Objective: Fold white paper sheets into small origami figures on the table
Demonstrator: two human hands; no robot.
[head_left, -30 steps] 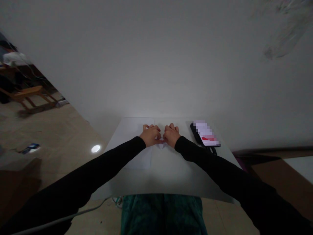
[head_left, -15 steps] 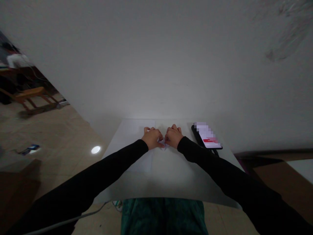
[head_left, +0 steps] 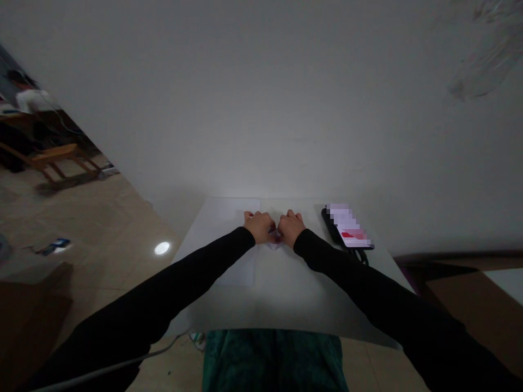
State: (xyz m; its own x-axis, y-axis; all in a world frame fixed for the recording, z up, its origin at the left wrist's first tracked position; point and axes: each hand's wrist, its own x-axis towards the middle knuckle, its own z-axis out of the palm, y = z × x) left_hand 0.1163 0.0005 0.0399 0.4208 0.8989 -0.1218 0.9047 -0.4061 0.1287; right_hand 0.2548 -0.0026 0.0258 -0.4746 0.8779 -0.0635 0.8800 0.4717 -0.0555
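Observation:
Over the middle of the white table [head_left: 286,294], my left hand [head_left: 260,227] and my right hand [head_left: 290,228] are close together with curled fingers. Between them they pinch a small piece of folded white paper [head_left: 275,246], partly hidden by the fingers. Its lower point shows beneath the thumbs. A flat white sheet of paper [head_left: 220,231] lies on the left part of the table, partly under my left hand and forearm.
A phone [head_left: 349,226] with a lit screen leans on a black stand at the table's right. The wall rises behind the table. A grey cable [head_left: 134,358] crosses by my left forearm. Further left are a wooden chair [head_left: 57,153] and a person [head_left: 35,100].
My left hand has shifted slightly right, nearer my right hand. The folded paper stays between the fingers, and the whole view has moved a little.

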